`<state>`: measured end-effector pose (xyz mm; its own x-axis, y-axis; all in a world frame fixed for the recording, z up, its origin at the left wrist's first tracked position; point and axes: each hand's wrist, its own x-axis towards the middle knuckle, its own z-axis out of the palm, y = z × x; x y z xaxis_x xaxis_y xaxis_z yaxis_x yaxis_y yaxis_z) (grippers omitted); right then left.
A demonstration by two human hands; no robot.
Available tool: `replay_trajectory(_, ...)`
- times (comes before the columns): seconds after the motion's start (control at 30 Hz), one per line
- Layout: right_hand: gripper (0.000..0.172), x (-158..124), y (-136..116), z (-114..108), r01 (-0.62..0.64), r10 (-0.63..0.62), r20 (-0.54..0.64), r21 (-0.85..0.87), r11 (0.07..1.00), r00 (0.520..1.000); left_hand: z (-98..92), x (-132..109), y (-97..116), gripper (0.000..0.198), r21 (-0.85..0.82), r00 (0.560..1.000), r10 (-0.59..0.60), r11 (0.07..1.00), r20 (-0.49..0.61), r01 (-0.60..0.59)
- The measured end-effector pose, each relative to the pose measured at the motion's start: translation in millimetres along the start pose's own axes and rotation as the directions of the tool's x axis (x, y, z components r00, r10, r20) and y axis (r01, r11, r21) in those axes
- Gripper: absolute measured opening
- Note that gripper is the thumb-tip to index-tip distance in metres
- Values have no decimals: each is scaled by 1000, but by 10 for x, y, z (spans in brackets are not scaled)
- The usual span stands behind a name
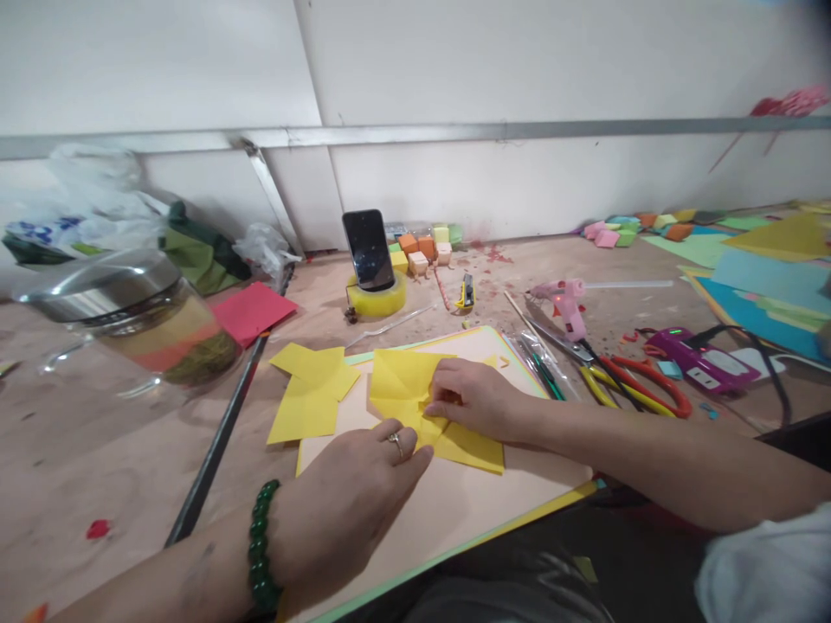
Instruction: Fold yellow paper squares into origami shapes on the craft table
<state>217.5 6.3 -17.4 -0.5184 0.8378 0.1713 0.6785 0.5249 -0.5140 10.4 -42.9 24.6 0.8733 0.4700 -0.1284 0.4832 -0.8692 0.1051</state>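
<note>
A creased sheet of yellow paper lies on a stack of pale coloured sheets. My right hand pinches a raised fold near the middle of the yellow paper. From the lower left my left hand, with a ring and a green bead bracelet, closes its fingers on the near edge of the same paper. The fingertips partly hide the fold. Left of it, more yellow paper pieces overlap the stack's edge.
A glass tea jug and red paper are at left. A phone leans on a yellow tape roll. At right lie a pink glue gun, scissors, a cutter and a purple power strip.
</note>
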Motion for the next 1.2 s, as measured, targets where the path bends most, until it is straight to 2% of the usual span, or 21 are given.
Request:
replay_trajectory(0.13, 13, -17, -42, -82, -4, 5, 61, -13, 1000, 998, -11, 20, 12, 19, -4, 1000, -12, 1000, 10, 12)
replay_trajectory(0.23, 38, -49, -92, -160, -1, 2, 131, -2, 1000, 991, -12, 22, 14, 19, -8, 1000, -11, 1000, 4, 11)
replay_trajectory(0.3, 46, -66, -120, -191, -28, 27, 160, 2, 1000, 987, -9, 22, 17, 21, -8, 1000, -10, 1000, -4, 10)
replay_trajectory(0.43, 40, -74, -106, -195, -71, 64, 175, 36, 997, 982, -10, 23, 26, 21, -9, 1000, -15, 1000, -19, 15)
replay_trajectory(0.7, 37, -78, 114, -228, -126, 108, 209, 72, 989, 972, -21, 22, 18, 21, -31, 1000, -5, 1000, 1, 5)
replay_trajectory(0.93, 33, 18, 193, -329, -94, 79, 282, 40, 995, 956, -18, -14, -1, 19, -43, 1000, -23, 999, -9, 23)
replay_trajectory(1.1, 32, 63, 338, -451, -60, 20, 357, 100, 993, 934, 0, -33, -21, 19, -73, 998, -30, 997, -49, 26)
replay_trajectory(1.13, 31, 62, 348, -467, -53, 16, 351, 95, 994, 936, 8, -35, -27, 20, -82, 997, -37, 996, -69, 31)
replay_trajectory(1.2, 28, 47, 315, -467, -41, 30, 266, 37, 998, 964, 26, -36, -42, 22, -104, 992, -46, 994, -119, 33)
